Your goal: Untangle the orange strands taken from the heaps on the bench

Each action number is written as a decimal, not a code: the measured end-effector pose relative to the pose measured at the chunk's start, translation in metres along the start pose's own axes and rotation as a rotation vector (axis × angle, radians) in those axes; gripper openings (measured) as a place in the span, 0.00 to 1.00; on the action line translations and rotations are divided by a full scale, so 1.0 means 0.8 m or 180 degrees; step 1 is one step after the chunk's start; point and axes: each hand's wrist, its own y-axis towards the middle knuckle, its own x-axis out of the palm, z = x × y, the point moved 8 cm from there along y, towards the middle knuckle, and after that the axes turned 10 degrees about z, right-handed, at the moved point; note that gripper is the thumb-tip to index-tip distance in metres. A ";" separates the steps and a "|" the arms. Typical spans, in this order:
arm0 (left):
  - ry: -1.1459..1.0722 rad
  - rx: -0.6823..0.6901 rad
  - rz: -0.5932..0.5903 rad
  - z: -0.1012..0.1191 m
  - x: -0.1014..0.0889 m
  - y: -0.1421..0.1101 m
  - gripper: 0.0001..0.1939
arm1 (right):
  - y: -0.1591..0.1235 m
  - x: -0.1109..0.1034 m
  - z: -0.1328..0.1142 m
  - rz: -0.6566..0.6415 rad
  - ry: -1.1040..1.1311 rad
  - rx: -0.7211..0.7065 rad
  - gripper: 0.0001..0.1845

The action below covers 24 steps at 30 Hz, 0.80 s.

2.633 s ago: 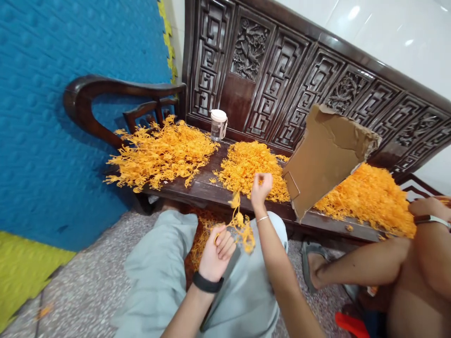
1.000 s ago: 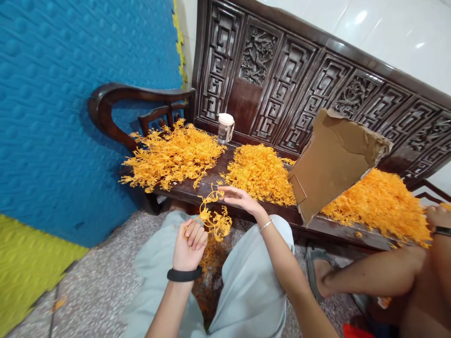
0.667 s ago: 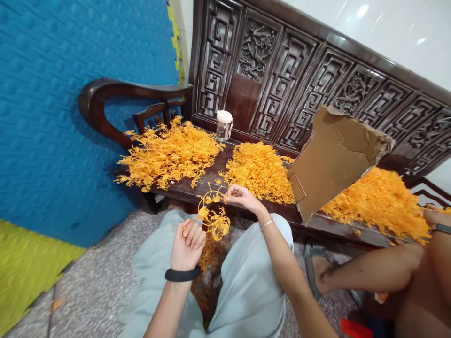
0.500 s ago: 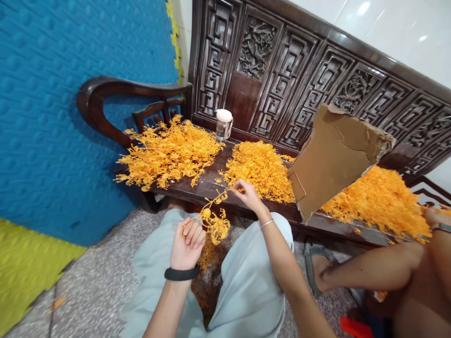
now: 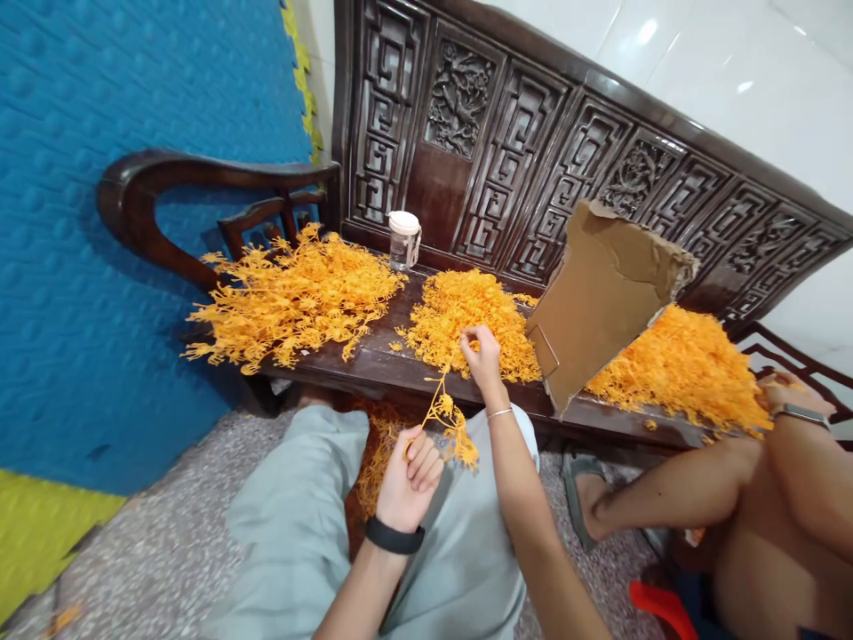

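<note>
My left hand (image 5: 411,476) is closed in a fist around the stem of an orange plastic flower sprig (image 5: 442,409). The sprig points up and away from the fist, and its curly blossoms hang to the right. Just beyond its tip, my right hand (image 5: 483,360) has thumb and forefinger pinched together in front of the middle pile of small orange pieces (image 5: 459,307). What sits in that pinch is too small to make out. A larger heap of branched orange sprigs (image 5: 299,298) lies on the left of the dark wooden bench (image 5: 379,360).
A lidded clear cup (image 5: 403,242) stands by the carved backrest. A cardboard piece (image 5: 593,298) leans upright between the middle pile and the right orange heap (image 5: 686,369). Another person's hand (image 5: 793,396) is at that heap's right end. Orange bits lie below, between my knees.
My left hand and the sprig have shifted right. My right hand has moved from the sprig's tip up and right, over the middle pile. The whole view has swung slightly right.
</note>
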 end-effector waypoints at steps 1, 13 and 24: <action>-0.0024 -0.0020 -0.0001 -0.004 0.003 0.000 0.23 | 0.001 -0.002 0.001 0.0086 0.0032 0.0043 0.07; 0.0056 0.0271 -0.0047 0.009 -0.007 -0.015 0.22 | 0.011 -0.059 0.077 0.1707 -0.0031 0.1352 0.07; -0.0117 0.0954 -0.0154 0.085 -0.003 -0.026 0.19 | 0.010 -0.071 0.142 0.1526 0.0682 0.1627 0.14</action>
